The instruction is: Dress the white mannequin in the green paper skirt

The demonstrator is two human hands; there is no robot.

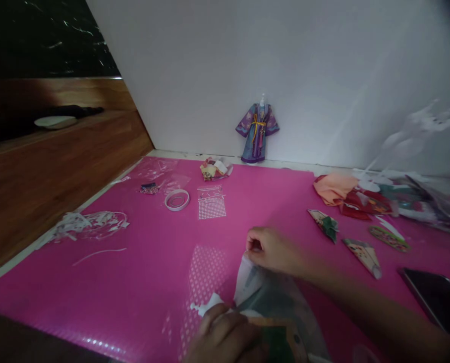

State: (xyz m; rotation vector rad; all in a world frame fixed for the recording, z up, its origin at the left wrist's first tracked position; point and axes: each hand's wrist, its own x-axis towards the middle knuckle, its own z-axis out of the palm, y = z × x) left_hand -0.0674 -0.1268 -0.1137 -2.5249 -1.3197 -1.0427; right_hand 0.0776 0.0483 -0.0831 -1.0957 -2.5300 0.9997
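My right hand (272,250) pinches the top corner of a pale printed paper piece (274,302) that lies on the pink mat (134,272). At the bottom edge my left hand (225,337) is closed over the lower part of the same piece, next to a small white strip (206,305). The picture is dim and a little blurred. A small paper robe on a stand (257,132), purple and blue with a yellow sash, stands upright against the white wall (285,65) at the back of the mat.
A white tape ring (177,199), a dotted sheet (212,206) and paper scraps (91,224) lie at the left. Folded printed papers (325,222), (364,254) and a heap of coloured sheets (357,196) lie right. A dark phone (435,297) rests at the right edge. Wooden floor (51,171) borders the left.
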